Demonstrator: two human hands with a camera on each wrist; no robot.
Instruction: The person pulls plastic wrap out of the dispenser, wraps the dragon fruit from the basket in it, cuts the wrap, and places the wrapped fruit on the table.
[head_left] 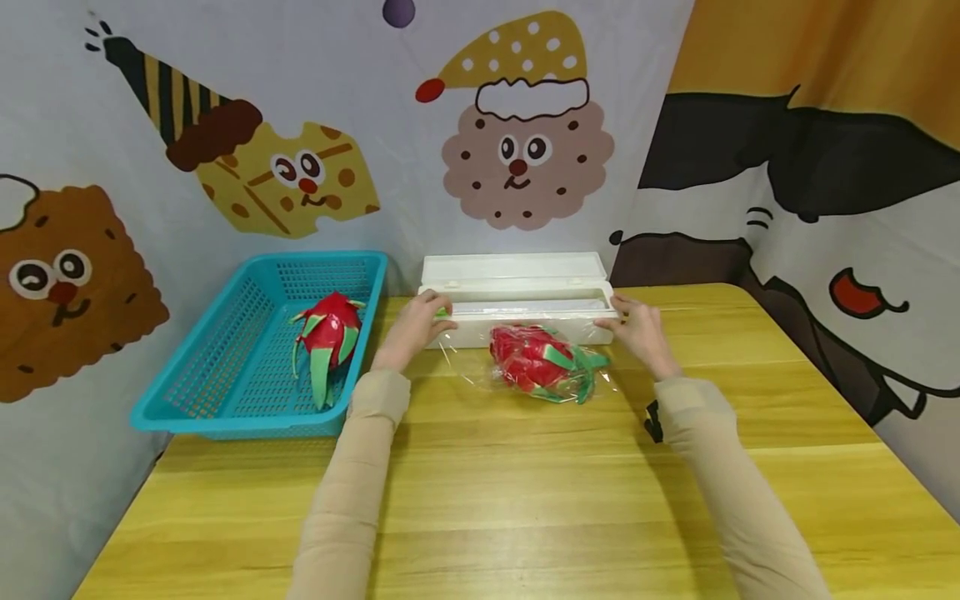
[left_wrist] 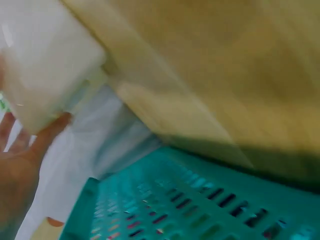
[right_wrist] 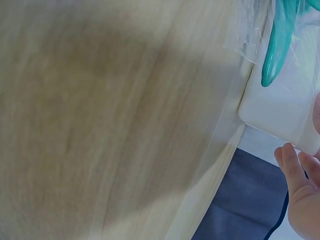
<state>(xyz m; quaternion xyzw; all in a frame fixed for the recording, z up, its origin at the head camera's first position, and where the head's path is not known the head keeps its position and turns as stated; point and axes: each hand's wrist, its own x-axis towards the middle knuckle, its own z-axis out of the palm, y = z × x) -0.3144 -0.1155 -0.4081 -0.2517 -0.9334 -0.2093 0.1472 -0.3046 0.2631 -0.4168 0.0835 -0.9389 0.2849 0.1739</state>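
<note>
A white cling film dispenser box [head_left: 525, 329] stands at the back of the table with its lid [head_left: 513, 267] raised. My left hand [head_left: 411, 327] grips its left end, close to a small green part [head_left: 444, 314]. At the other end, my right hand [head_left: 639, 330] holds the corner between thumb and fingers. In front of the box lies a red dragon fruit [head_left: 525, 357] with green leaf tips, covered by clear cling film [head_left: 480, 371]. The right wrist view shows a green leaf tip [right_wrist: 278, 50] against the box; the left wrist view is blurred.
A blue plastic basket [head_left: 225, 333] stands on the left, near my left forearm, with another dragon fruit [head_left: 330, 329] inside. A small black object [head_left: 654, 422] is partly hidden beside my right sleeve. A cartoon-print cloth [head_left: 405, 175] hangs right behind the wooden table [head_left: 525, 500].
</note>
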